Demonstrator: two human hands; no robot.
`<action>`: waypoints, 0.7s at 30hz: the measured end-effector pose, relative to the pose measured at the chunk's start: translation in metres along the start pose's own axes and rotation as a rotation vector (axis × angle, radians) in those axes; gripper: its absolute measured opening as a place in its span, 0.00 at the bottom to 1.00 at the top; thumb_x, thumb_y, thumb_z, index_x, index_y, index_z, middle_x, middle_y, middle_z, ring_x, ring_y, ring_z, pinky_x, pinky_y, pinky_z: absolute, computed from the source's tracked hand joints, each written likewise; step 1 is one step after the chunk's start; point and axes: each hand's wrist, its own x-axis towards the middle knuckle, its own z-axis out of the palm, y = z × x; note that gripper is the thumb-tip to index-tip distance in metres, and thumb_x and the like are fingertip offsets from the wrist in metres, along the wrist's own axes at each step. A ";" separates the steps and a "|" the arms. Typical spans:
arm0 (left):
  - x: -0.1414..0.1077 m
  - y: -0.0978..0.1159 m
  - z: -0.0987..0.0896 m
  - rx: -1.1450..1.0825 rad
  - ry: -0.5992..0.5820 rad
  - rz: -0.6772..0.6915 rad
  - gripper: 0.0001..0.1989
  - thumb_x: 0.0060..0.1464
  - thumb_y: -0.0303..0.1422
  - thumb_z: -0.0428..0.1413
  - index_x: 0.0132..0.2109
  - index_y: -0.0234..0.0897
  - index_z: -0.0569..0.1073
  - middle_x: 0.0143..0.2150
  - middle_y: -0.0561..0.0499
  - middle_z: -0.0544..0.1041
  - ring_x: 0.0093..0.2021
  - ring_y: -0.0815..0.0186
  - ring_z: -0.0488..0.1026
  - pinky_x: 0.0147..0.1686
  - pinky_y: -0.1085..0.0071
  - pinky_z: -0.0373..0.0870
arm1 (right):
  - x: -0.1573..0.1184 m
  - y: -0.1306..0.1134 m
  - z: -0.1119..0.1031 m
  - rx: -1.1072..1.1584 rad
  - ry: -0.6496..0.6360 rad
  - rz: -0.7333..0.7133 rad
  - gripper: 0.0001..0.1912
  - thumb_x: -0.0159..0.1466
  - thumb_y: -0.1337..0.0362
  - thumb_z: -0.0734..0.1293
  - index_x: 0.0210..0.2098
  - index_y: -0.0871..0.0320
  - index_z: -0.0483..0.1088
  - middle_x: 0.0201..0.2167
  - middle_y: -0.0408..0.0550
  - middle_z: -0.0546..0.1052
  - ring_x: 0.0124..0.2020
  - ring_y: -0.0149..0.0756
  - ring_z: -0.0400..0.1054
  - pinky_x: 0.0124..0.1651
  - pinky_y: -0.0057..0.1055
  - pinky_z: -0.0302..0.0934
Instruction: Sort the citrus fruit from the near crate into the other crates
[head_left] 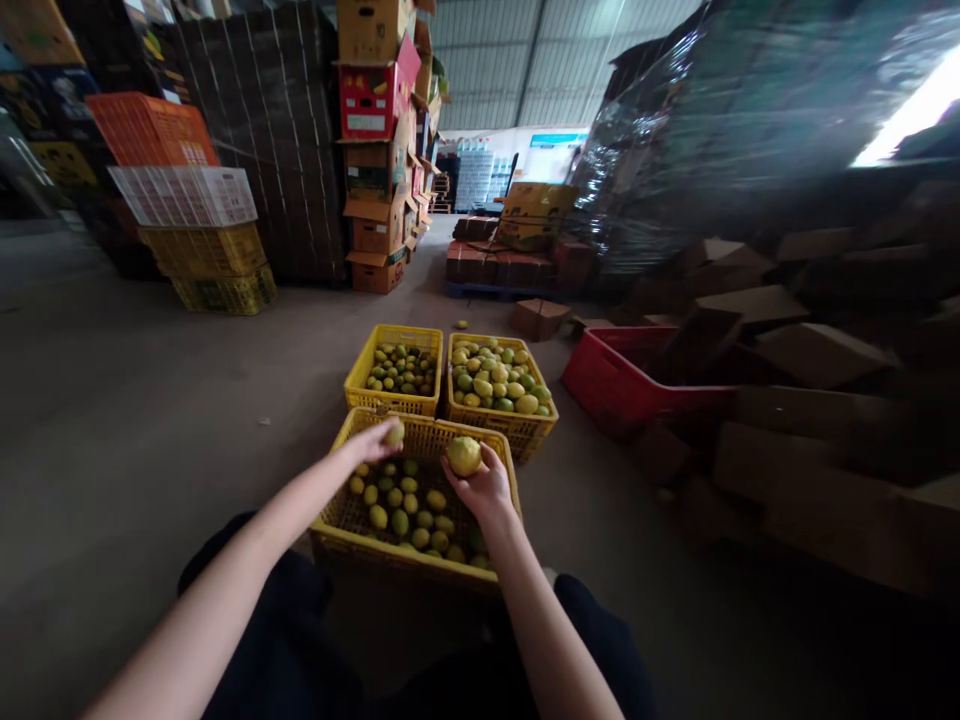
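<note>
My left hand [375, 441] is closed around a greenish-yellow lemon [394, 434] above the far left part of the near yellow crate [420, 565]. In my right hand [486, 484], palm up with the fingers curled, rests a larger pale yellow lemon [464, 456] over the crate's right side. Several yellow-green lemons [400, 523] lie loose on the bottom of this crate, partly hidden by my right hand and wrist. Beyond it stand a left yellow crate [392, 402] of small, darker green lemons and a right yellow crate [502, 418] heaped with bigger yellow and green ones.
A red crate [622, 405] stands to the right beside a heap of cardboard boxes [795, 430]. One lemon [461, 324] lies on the floor behind the crates. Stacked crates [202, 250] rise at the left, tall box stacks [375, 235] and a loaded pallet [499, 270] farther back.
</note>
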 end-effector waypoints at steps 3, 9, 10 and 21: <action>0.020 0.077 0.036 0.056 0.068 0.084 0.25 0.63 0.38 0.47 0.62 0.28 0.57 0.34 0.42 0.77 0.23 0.67 0.75 0.21 0.74 0.71 | -0.001 -0.007 -0.011 -0.025 0.033 0.010 0.05 0.63 0.64 0.61 0.32 0.56 0.67 0.23 0.42 0.77 0.28 0.34 0.73 0.35 0.35 0.72; -0.003 0.092 0.025 0.402 -0.207 0.266 0.17 0.61 0.35 0.46 0.50 0.31 0.71 0.42 0.44 0.79 0.37 0.68 0.77 0.44 0.71 0.73 | 0.003 -0.018 -0.042 -0.052 0.154 0.023 0.04 0.59 0.64 0.65 0.33 0.58 0.67 0.24 0.43 0.77 0.27 0.34 0.72 0.39 0.35 0.71; -0.006 0.079 0.013 0.528 -0.226 0.190 0.17 0.61 0.37 0.45 0.48 0.31 0.72 0.42 0.43 0.79 0.37 0.67 0.77 0.44 0.69 0.72 | 0.005 -0.018 -0.050 -0.064 0.179 0.037 0.04 0.59 0.64 0.65 0.33 0.58 0.67 0.24 0.44 0.76 0.27 0.34 0.72 0.38 0.35 0.70; -0.007 0.024 -0.043 2.075 -0.224 0.084 0.26 0.59 0.45 0.44 0.57 0.35 0.70 0.56 0.41 0.74 0.56 0.55 0.71 0.55 0.62 0.64 | 0.086 -0.078 -0.070 -0.869 0.448 -0.016 0.08 0.56 0.59 0.65 0.25 0.56 0.64 0.22 0.50 0.72 0.27 0.41 0.71 0.33 0.37 0.68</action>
